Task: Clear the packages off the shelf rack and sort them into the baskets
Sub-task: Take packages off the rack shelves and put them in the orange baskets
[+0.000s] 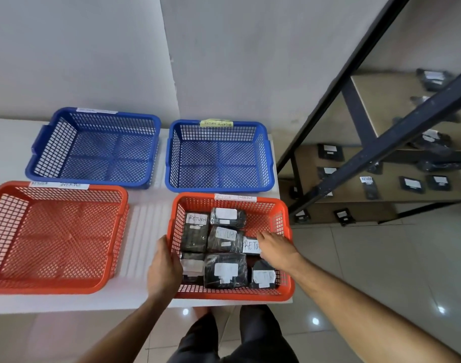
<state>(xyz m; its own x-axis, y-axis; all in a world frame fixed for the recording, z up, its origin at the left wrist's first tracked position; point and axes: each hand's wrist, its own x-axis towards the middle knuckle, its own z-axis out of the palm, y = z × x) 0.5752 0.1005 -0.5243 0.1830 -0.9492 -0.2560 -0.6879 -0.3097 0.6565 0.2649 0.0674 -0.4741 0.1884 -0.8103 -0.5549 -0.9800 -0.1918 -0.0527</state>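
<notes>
The near right orange basket [283, 205] holds several black wrapped packages with white labels, some reading "RETURN". My right hand [275, 248] reaches into it from the right, palm down and fingers stretched out over a package with a white label [250, 246]. My left hand [163, 269] grips the basket's left wall, thumb inside the rim. On the right stands the dark metal shelf rack [397, 132], with several more black packages [330, 152] lying on its brown shelves.
Three baskets on the white table [145, 224] hold nothing: an orange one [66, 191] near left, a blue one [40, 142] far left and a blue one [267, 142] far right with a yellow label. The tiled floor lies to the right and below.
</notes>
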